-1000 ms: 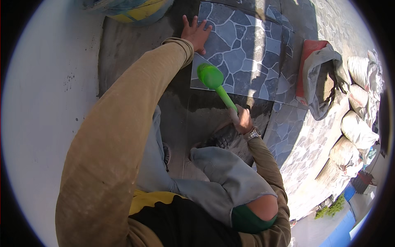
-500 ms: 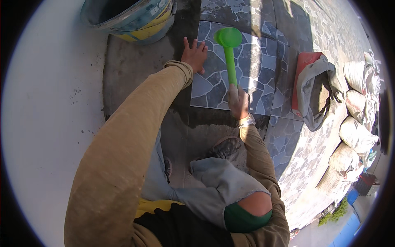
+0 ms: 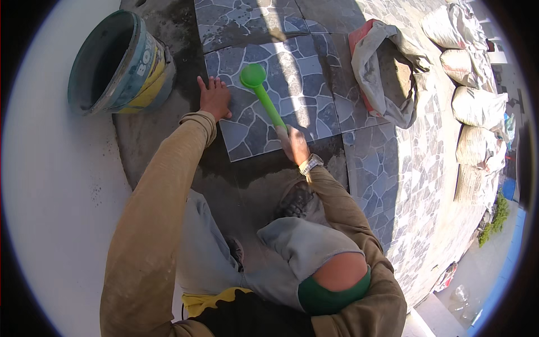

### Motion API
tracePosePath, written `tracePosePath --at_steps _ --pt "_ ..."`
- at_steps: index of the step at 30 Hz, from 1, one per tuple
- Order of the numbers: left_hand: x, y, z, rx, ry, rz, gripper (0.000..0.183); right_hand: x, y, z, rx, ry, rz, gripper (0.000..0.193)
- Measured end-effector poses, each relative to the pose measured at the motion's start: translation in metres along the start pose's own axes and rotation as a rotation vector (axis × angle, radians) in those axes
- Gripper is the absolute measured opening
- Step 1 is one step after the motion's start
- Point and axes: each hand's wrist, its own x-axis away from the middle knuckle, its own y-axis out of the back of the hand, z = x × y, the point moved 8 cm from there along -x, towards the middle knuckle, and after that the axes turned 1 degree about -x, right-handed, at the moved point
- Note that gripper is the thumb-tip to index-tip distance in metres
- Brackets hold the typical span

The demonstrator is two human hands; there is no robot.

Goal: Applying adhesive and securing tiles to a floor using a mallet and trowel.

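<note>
My right hand [image 3: 293, 144] is closed around the handle of a bright green mallet [image 3: 268, 102]. The mallet's round head is over a square floor tile [image 3: 314, 115] with a grey stone pattern and pale joint lines; whether it touches the tile I cannot tell. Fingers spread, my left hand [image 3: 215, 99] rests at the tile's left edge and holds nothing. Damp, dark mortar [image 3: 224, 171] shows along the tile's near side.
A teal bucket [image 3: 120, 62] with a yellow band stands at the left by the white wall [image 3: 50, 185]. On the right is an open sack [image 3: 368, 73] on laid tiles [image 3: 368, 174]. Several filled white sacks [image 3: 477, 106] line the far right.
The view has turned, so the tile, bucket and sacks sit farther left in it. The mallet's handle now slants to the left. My left hand stays at the tile's edge.
</note>
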Motion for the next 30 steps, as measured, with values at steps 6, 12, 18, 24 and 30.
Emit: tracePosePath --at_steps 6,12,18,24,30 --pt "0.006 0.007 -0.046 -0.251 -0.481 -0.284 0.118 0.005 0.036 0.021 -0.306 -0.066 -0.221 0.041" --pt "-0.011 -0.001 -0.062 -0.192 -0.439 -0.206 0.109 -0.008 0.035 -0.051 -0.269 -0.305 -0.233 0.044" --pt "-0.016 0.020 -0.091 -0.167 -0.476 -0.162 0.097 -0.037 0.064 -0.079 0.041 -0.108 -0.223 0.038" --pt "-0.013 0.026 -0.087 -0.144 -0.472 -0.134 0.091 -0.053 0.064 -0.082 -0.011 -0.187 -0.352 0.043" --pt "0.003 0.010 -0.042 -0.174 -0.404 0.034 0.092 -0.058 0.039 -0.040 -0.160 -0.135 -0.407 0.046"
